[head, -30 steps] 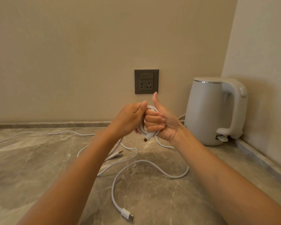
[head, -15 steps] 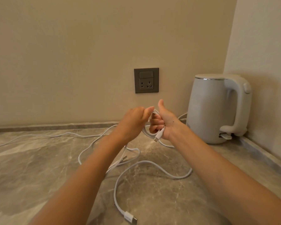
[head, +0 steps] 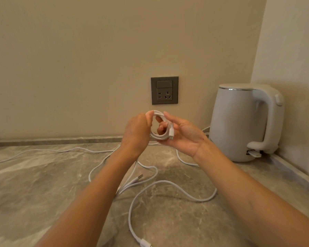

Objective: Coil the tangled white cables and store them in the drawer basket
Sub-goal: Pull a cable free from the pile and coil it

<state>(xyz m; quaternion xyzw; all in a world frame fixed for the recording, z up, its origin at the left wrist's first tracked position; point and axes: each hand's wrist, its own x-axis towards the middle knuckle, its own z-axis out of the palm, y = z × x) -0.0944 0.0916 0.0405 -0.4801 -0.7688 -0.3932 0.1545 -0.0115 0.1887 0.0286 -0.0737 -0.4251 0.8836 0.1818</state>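
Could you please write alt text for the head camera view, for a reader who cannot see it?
A person's left hand and right hand hold a small coil of white cable above a stone counter. More loose white cables sprawl across the counter below, with a white kettle at the right and a wall socket behind.

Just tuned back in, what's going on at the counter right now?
A person holds a small coil of white cable up between both hands. The left hand pinches its top, and the right hand has fingers through the loop, with a connector hanging by the palm. More loose white cables lie tangled on the marble counter beside a white kettle. No drawer basket is in view.
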